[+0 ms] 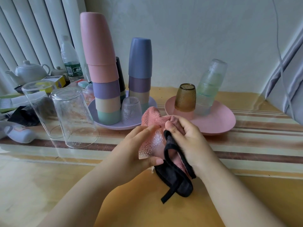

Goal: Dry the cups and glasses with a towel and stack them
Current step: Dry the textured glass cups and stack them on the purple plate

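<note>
While a small dimpled clear glass (151, 145) is held above the surface's near middle, it is being dried.
Curled around its wall is the left hand (136, 145); the pink terry towel (152, 117) is gripped by the right hand (185, 136). The glass is judged light, slick, breakable, and best held by its textured sides.

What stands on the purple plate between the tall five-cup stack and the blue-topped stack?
In the head view, a small clear dimpled glass stands upside down on the purple plate, with the pink towel just before it.
</note>
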A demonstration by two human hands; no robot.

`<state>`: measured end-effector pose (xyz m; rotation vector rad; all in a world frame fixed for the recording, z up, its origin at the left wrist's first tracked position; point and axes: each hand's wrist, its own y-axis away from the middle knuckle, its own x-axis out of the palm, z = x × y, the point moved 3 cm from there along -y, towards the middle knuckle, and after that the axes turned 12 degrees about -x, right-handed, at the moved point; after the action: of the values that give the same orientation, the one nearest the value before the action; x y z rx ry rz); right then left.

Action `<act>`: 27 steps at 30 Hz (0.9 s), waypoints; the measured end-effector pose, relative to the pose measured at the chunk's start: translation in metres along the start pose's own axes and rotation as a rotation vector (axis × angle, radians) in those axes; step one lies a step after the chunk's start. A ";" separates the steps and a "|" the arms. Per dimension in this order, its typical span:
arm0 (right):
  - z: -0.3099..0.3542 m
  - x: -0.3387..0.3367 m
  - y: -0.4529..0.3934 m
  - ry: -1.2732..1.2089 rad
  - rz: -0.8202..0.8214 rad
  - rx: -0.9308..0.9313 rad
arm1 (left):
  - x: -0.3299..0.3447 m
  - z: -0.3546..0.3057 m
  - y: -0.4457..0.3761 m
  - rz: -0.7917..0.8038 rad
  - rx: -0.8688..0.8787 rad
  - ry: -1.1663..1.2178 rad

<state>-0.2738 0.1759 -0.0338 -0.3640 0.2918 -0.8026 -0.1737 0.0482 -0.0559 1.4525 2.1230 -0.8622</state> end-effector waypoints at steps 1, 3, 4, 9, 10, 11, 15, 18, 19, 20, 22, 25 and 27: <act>-0.002 -0.001 0.000 0.009 -0.023 0.008 | 0.002 -0.001 0.000 -0.008 -0.003 0.012; -0.003 -0.003 -0.001 -0.020 -0.078 0.042 | 0.004 -0.001 0.001 -0.020 -0.024 0.063; -0.005 -0.003 -0.001 -0.051 -0.096 0.058 | 0.004 -0.001 0.001 -0.023 -0.044 0.103; -0.009 0.006 0.008 -0.265 -0.128 0.197 | 0.003 -0.002 0.002 0.001 -0.209 0.502; -0.012 0.012 0.009 -0.276 -0.087 0.182 | 0.002 -0.003 0.002 -0.012 -0.220 0.623; -0.015 0.017 0.010 -0.237 -0.048 0.146 | 0.001 -0.004 0.002 -0.038 -0.239 0.720; -0.006 0.033 0.013 -0.097 0.052 0.028 | 0.002 0.000 -0.005 -0.077 -0.356 1.015; -0.007 0.028 0.011 -0.045 -0.005 -0.036 | 0.002 0.004 -0.007 -0.013 -0.344 0.912; -0.008 0.026 0.009 -0.042 -0.031 -0.053 | 0.003 0.006 -0.007 0.005 -0.343 0.813; -0.008 0.025 0.009 -0.050 -0.055 -0.049 | 0.003 0.006 -0.005 0.003 -0.352 0.728; -0.011 0.022 0.008 -0.075 -0.089 -0.020 | 0.004 0.007 -0.003 0.006 -0.351 0.717; -0.016 0.016 0.005 -0.092 -0.098 0.004 | 0.002 0.005 -0.003 0.034 -0.334 0.749; -0.018 0.011 0.003 -0.060 -0.115 0.008 | -0.002 0.005 -0.003 0.022 -0.334 0.775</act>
<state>-0.2714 0.1662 -0.0527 -0.3996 0.2131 -0.9037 -0.1755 0.0427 -0.0572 1.7895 2.5926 0.1242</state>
